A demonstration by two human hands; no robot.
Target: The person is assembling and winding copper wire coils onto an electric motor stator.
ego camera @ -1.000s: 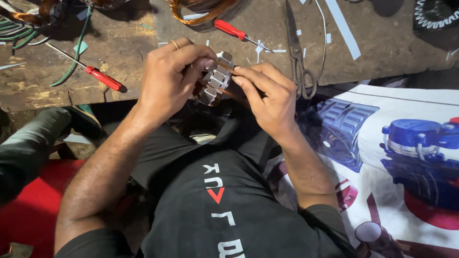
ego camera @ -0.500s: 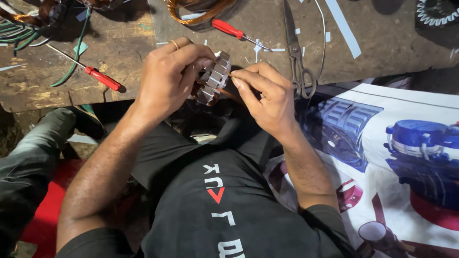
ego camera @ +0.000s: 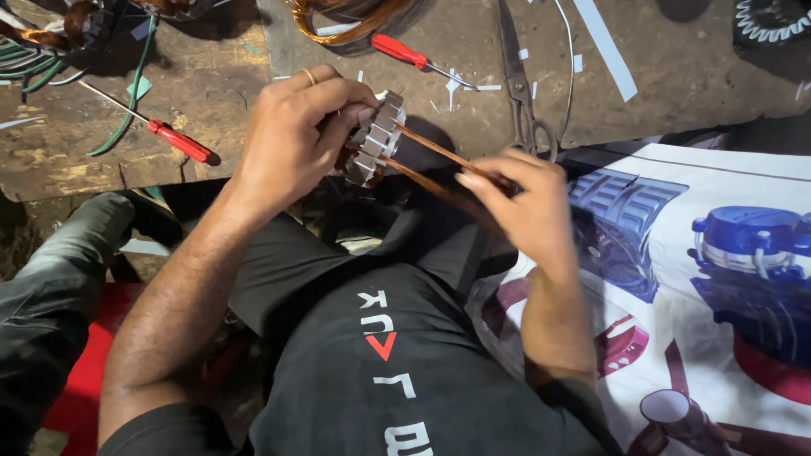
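Note:
My left hand grips a small grey slotted metal motor core, held just above my lap at the bench edge. Thin copper wire strands run from the core down and right to my right hand, which pinches them taut. A ring shows on a left-hand finger. The far side of the core is hidden by my fingers.
The worn wooden bench carries two red-handled screwdrivers, scissors, a copper wire coil, green wires and white paper strips. A printed sheet with motor pictures lies at the right.
My right hand has pulled away from the core, down and to the right, drawing copper wire out taut. The left hand keeps holding the core and has tilted it a little.

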